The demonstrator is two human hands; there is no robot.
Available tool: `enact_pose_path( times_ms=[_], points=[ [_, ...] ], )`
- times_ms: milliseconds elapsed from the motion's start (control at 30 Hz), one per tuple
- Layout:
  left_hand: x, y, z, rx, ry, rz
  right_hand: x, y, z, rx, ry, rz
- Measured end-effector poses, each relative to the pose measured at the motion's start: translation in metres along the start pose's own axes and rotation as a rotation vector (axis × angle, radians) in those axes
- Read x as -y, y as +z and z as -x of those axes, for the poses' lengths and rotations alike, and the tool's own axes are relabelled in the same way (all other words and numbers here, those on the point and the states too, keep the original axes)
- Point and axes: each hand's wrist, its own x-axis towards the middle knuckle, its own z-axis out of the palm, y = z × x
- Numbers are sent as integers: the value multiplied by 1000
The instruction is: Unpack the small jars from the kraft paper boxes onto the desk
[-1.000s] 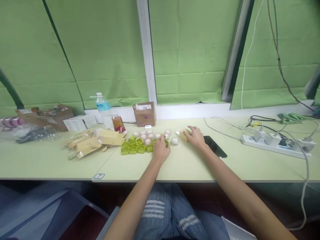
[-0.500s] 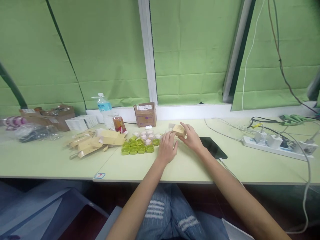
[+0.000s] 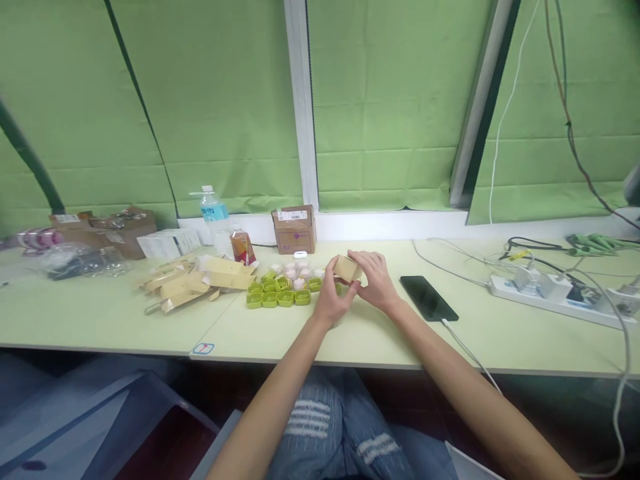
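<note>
A small tan cardboard box [image 3: 346, 267] is held just above the table between both hands. My left hand [image 3: 331, 298] grips its left side with curled fingers. My right hand [image 3: 374, 280] closes over its right side and top. Just left of the hands lie several green caps [image 3: 277, 296] in rows, with several small white and pink jars [image 3: 299, 272] behind them.
A pile of flat tan cartons [image 3: 195, 281] lies left of the caps. A brown box [image 3: 295, 229], a water bottle [image 3: 216, 217] and a small juice carton [image 3: 242, 247] stand at the back. A black phone [image 3: 428, 297] lies to the right, with a power strip [image 3: 550, 291] and cables beyond.
My right hand picked the tan box up off the table and brought it left. My left hand left the green caps and rose to grip the box too.
</note>
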Motion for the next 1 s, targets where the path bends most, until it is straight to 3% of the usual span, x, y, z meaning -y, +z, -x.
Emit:
enact_pose_path(
  times_ms=[300, 567, 700, 1000],
  points=[
    [-1, 0, 0, 23, 9, 88, -12, 1, 4, 81, 50, 26],
    [4, 1, -11, -75, -256, 335, -10, 6, 3, 135, -45, 300],
    [8, 0, -14, -60, -385, 500, -9, 8, 4, 156, -87, 353],
    [9, 0, -15, -97, -441, 493, -6, 6, 4, 255, -125, 383]
  ],
)
